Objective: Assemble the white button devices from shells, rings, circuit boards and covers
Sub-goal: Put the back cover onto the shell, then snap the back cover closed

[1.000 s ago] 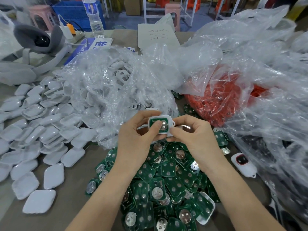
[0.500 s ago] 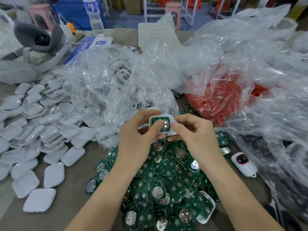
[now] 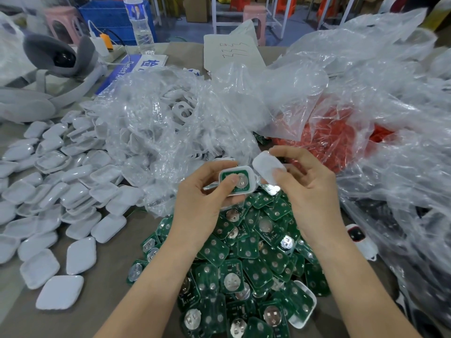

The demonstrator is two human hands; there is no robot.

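Note:
My left hand grips a white shell with a green circuit board seated in it, thumb lying on the board. My right hand pinches a white cover just right of and slightly above the shell, tilted and blurred. Below both hands lies a heap of green circuit boards with round battery clips. White covers are spread over the left of the table. A clear bag of white shells sits behind my hands.
A clear bag of red parts and more crumpled plastic fill the right. A finished white device with a red-ringed dark window lies at the right. A grey headset, a water bottle and a paper sheet stand at the back.
My right hand let go of the shell's edge and now holds a white cover beside it. The left hand keeps the shell with the board, lifted slightly.

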